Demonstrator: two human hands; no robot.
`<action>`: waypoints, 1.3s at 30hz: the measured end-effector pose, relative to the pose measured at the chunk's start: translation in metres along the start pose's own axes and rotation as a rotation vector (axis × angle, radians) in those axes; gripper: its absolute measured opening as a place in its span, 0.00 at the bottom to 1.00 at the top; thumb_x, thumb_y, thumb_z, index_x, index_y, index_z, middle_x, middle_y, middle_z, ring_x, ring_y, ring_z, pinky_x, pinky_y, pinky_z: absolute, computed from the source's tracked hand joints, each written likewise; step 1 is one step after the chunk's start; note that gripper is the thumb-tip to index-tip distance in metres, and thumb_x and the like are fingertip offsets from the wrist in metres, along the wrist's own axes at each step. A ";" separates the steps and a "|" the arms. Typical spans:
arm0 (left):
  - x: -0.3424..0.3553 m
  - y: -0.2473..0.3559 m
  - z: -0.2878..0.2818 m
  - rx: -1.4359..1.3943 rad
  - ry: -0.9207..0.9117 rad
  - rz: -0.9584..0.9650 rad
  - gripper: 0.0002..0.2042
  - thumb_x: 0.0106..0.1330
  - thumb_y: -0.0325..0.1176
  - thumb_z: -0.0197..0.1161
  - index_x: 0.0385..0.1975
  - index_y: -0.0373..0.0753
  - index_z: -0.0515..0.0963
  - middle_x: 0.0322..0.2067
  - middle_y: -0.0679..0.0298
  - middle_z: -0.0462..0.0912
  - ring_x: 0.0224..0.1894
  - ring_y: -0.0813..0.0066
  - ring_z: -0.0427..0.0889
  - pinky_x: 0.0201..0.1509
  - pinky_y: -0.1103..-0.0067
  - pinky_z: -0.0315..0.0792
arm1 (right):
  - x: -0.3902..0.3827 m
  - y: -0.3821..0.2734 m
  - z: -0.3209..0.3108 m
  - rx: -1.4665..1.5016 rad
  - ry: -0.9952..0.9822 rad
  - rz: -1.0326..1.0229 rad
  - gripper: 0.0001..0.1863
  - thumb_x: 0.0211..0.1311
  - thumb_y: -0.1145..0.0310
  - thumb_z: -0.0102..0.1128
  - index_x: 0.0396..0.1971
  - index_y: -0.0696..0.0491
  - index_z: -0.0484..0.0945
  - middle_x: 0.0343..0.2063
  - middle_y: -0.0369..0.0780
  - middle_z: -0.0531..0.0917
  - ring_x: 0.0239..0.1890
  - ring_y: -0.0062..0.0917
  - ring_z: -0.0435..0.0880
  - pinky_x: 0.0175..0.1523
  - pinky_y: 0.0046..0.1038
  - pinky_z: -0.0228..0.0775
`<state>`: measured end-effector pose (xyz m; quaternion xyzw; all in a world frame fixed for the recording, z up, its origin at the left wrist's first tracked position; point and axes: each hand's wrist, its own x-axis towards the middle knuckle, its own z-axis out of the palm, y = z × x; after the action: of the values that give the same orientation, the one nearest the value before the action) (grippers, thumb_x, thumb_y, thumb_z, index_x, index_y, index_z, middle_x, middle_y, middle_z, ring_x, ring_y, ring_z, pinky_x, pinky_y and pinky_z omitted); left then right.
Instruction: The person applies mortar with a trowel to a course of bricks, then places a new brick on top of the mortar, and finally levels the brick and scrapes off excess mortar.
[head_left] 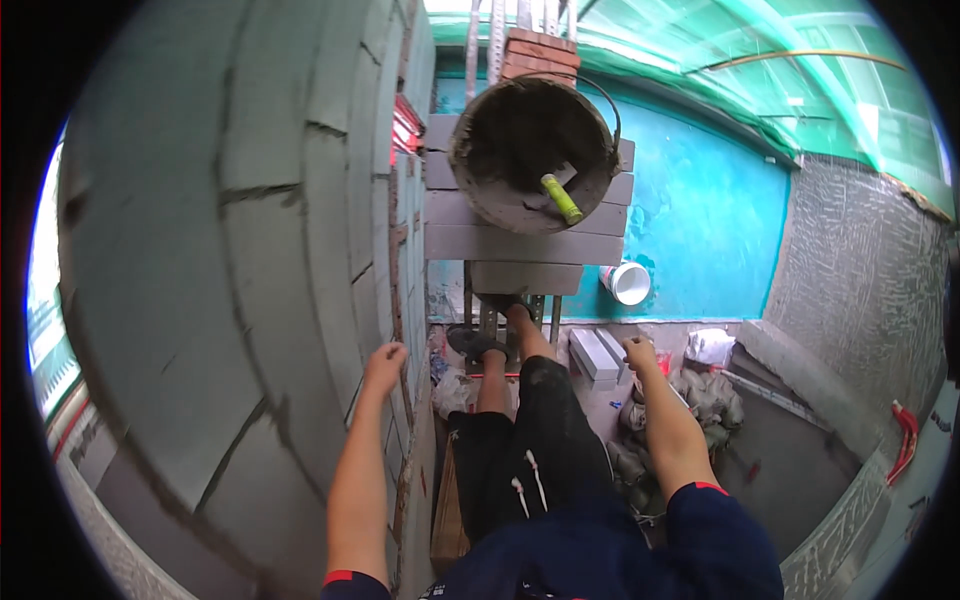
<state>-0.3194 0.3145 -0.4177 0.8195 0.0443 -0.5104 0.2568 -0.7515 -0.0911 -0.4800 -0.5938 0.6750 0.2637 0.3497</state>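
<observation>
My left hand, its fingers curled in, is beside the edge of the grey block wall; I cannot tell whether it touches it. On the other side of my legs hangs my right hand, loosely closed, with nothing visible in it. Ahead of me a large mortar bucket with a wire handle rests on a stack of grey blocks. A tool with a yellow-green handle lies in the bucket; its working end is partly buried in dark mortar.
Red bricks are stacked behind the bucket. A white pail stands on the turquoise floor. Loose grey blocks and a heap of grey bags lie near my right arm. A red curved pipe is at far right.
</observation>
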 end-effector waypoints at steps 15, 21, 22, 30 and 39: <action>0.323 0.041 0.108 -0.664 0.148 -0.205 0.29 0.68 0.59 0.45 0.55 0.40 0.72 0.51 0.64 0.74 0.50 0.73 0.72 0.52 0.74 0.67 | 0.262 -0.069 0.029 0.602 0.032 0.095 0.44 0.61 0.36 0.47 0.64 0.58 0.58 0.63 0.44 0.64 0.65 0.36 0.60 0.67 0.35 0.50; 0.374 0.027 0.124 -0.810 -0.079 -0.317 0.26 0.70 0.55 0.44 0.49 0.36 0.74 0.48 0.59 0.78 0.47 0.65 0.75 0.52 0.69 0.69 | 0.298 -0.040 0.061 0.991 -0.099 0.023 0.28 0.64 0.53 0.53 0.59 0.53 0.66 0.58 0.40 0.71 0.58 0.31 0.70 0.62 0.36 0.60; 0.376 0.037 0.135 -0.819 -0.065 -0.337 0.25 0.68 0.53 0.48 0.48 0.34 0.74 0.46 0.58 0.79 0.46 0.64 0.76 0.51 0.70 0.69 | 0.298 -0.033 0.055 0.998 -0.081 0.033 0.28 0.63 0.53 0.53 0.59 0.53 0.66 0.58 0.40 0.71 0.58 0.31 0.70 0.63 0.36 0.60; 0.442 -0.007 0.145 -0.625 -0.107 -0.159 0.24 0.67 0.52 0.52 0.43 0.34 0.77 0.42 0.58 0.79 0.43 0.67 0.77 0.48 0.71 0.69 | 0.287 -0.030 0.045 1.041 -0.062 0.021 0.27 0.62 0.55 0.55 0.58 0.53 0.66 0.57 0.40 0.72 0.58 0.32 0.70 0.63 0.37 0.60; 0.375 0.008 0.093 -0.830 -0.020 -0.152 0.23 0.66 0.52 0.54 0.43 0.35 0.79 0.37 0.64 0.80 0.38 0.75 0.76 0.45 0.76 0.69 | 0.261 -0.044 0.047 1.090 -0.086 -0.008 0.26 0.61 0.58 0.57 0.56 0.54 0.67 0.56 0.41 0.72 0.57 0.34 0.71 0.64 0.38 0.60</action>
<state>-0.2141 0.1933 -0.7688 0.6358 0.3039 -0.4749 0.5270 -0.7136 -0.2225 -0.7113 -0.3178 0.6965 -0.1017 0.6352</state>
